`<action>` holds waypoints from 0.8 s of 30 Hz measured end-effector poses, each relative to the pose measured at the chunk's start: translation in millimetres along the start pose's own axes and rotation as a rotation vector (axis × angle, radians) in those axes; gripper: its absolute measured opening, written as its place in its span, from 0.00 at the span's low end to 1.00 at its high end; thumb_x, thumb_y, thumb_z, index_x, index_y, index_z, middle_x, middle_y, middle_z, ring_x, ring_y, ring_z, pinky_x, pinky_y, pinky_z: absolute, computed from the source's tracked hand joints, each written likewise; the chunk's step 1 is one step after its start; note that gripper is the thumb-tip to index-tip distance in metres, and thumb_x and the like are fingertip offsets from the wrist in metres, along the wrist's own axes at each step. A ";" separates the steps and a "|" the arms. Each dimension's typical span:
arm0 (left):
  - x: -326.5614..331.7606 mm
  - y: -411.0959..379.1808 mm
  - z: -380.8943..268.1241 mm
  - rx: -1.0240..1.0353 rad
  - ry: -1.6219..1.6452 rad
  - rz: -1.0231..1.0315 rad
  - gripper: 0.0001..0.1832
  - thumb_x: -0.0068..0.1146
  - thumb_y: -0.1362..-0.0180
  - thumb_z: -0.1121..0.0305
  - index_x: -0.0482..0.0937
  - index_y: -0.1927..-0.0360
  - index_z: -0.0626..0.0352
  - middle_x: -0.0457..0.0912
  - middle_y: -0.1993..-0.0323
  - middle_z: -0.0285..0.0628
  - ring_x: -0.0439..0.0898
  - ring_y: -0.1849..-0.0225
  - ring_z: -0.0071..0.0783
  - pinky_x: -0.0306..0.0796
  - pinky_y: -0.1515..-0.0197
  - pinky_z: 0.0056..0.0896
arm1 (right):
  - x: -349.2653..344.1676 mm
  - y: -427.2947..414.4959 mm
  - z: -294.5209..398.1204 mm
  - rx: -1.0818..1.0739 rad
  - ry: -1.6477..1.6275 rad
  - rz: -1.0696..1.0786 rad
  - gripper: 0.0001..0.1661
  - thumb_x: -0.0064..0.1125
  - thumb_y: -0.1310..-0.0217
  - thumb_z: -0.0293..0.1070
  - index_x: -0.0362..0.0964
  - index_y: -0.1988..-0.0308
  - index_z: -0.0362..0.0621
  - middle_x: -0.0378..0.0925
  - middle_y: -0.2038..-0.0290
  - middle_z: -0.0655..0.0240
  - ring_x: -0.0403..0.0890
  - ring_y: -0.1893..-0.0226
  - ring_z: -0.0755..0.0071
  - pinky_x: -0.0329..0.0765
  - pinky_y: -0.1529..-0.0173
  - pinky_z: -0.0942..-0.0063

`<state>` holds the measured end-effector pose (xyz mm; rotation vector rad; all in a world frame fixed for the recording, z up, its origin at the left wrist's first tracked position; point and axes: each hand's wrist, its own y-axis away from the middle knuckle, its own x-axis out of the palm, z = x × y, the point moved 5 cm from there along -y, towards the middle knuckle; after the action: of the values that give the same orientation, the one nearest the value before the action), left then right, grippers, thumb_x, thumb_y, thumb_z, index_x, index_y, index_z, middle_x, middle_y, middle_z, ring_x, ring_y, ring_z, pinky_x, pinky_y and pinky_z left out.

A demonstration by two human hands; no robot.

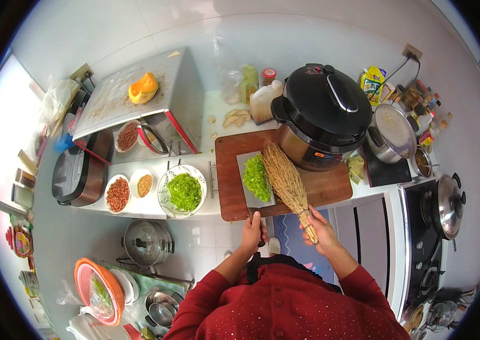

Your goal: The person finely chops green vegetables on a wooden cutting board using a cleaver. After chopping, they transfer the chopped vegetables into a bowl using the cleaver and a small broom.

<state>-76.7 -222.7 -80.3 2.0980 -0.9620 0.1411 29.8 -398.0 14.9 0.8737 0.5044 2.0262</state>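
Observation:
My left hand (254,231) grips the dark handle of a cleaver, whose broad metal blade (246,182) lies flat above the wooden cutting board (231,170). Chopped green vegetable (257,177) is heaped on the blade. In my right hand (320,229) is the bound end of a straw whisk brush (284,176). The brush's bristles reach up beside the greens, at the blade's right side. Left of the board, a leaf-patterned bowl (162,191) holds more chopped greens (184,192).
A large electric pressure cooker (325,110) stands on the board's upper right. Bowls of peanuts (117,194) and chopped nuts or similar bits (144,185) sit left, before a toaster oven (108,102) with pumpkin (143,88) on top. A lidded pan (451,208) is at the cooktop, right.

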 end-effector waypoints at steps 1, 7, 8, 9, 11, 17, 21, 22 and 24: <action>-2.0 2.3 -3.0 -0.005 0.015 0.001 0.22 0.46 0.31 0.45 0.64 0.67 0.53 0.67 0.84 0.36 0.64 0.88 0.26 0.61 0.86 0.32 | 3.2 1.1 1.3 0.002 -0.009 0.018 0.29 0.43 0.26 0.38 0.52 0.29 0.63 0.73 0.66 0.63 0.69 0.81 0.72 0.62 0.82 0.76; -15.4 26.8 -24.9 0.030 0.075 0.044 0.20 0.44 0.30 0.47 0.64 0.67 0.53 0.66 0.84 0.35 0.63 0.88 0.26 0.61 0.85 0.30 | 18.4 -2.4 -1.7 -0.012 -0.151 0.172 0.30 0.40 0.26 0.39 0.49 0.29 0.61 0.73 0.64 0.61 0.66 0.82 0.74 0.61 0.82 0.77; -18.5 33.3 -29.0 0.029 0.090 0.026 0.20 0.43 0.30 0.47 0.64 0.66 0.53 0.66 0.83 0.36 0.63 0.88 0.26 0.61 0.85 0.30 | 20.6 -1.6 -0.5 -0.025 -0.156 0.202 0.30 0.40 0.26 0.39 0.48 0.29 0.61 0.72 0.64 0.61 0.66 0.82 0.74 0.61 0.82 0.77; -20.1 39.9 -35.6 0.029 0.102 0.010 0.20 0.43 0.30 0.47 0.64 0.66 0.53 0.66 0.83 0.36 0.63 0.88 0.26 0.61 0.85 0.30 | 25.1 -1.6 0.6 -0.041 -0.165 0.233 0.30 0.40 0.26 0.39 0.48 0.29 0.61 0.72 0.64 0.61 0.66 0.82 0.74 0.61 0.82 0.77; -27.6 56.2 -45.6 0.026 0.135 -0.027 0.20 0.43 0.29 0.47 0.64 0.66 0.54 0.66 0.83 0.36 0.63 0.88 0.26 0.61 0.85 0.30 | 37.2 -2.4 1.4 -0.058 -0.122 0.237 0.31 0.40 0.27 0.39 0.47 0.28 0.61 0.72 0.64 0.60 0.66 0.83 0.75 0.61 0.82 0.78; -65.3 106.1 -75.3 0.077 0.187 -0.179 0.20 0.44 0.29 0.48 0.64 0.66 0.54 0.67 0.83 0.37 0.64 0.88 0.26 0.61 0.85 0.30 | 85.3 -13.0 4.7 -0.117 0.059 0.324 0.34 0.40 0.28 0.35 0.44 0.26 0.57 0.72 0.62 0.60 0.69 0.81 0.74 0.65 0.81 0.76; -98.6 125.1 -92.1 0.151 0.173 -0.311 0.19 0.44 0.29 0.49 0.64 0.66 0.54 0.67 0.83 0.37 0.64 0.88 0.27 0.62 0.86 0.31 | 120.9 -26.6 3.3 -0.198 0.246 0.413 0.38 0.45 0.31 0.29 0.45 0.26 0.53 0.73 0.57 0.62 0.74 0.75 0.75 0.72 0.74 0.77; -108.3 124.7 -93.7 0.170 0.160 -0.339 0.19 0.44 0.29 0.49 0.64 0.66 0.54 0.67 0.83 0.37 0.64 0.88 0.27 0.62 0.86 0.31 | 127.6 -33.4 -0.6 -0.218 0.274 0.430 0.39 0.47 0.31 0.28 0.45 0.26 0.53 0.73 0.56 0.63 0.75 0.73 0.76 0.73 0.72 0.78; -123.0 125.0 -98.1 0.197 0.150 -0.380 0.19 0.45 0.30 0.49 0.63 0.66 0.55 0.67 0.83 0.36 0.65 0.88 0.27 0.63 0.86 0.32 | 143.0 -41.3 -3.9 -0.227 0.326 0.448 0.42 0.52 0.34 0.26 0.44 0.26 0.51 0.74 0.53 0.67 0.76 0.67 0.77 0.75 0.66 0.78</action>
<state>-227.0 -128.9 14.5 2.3722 -0.4635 0.2005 -6.9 -256.5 43.0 0.5510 0.2559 2.5992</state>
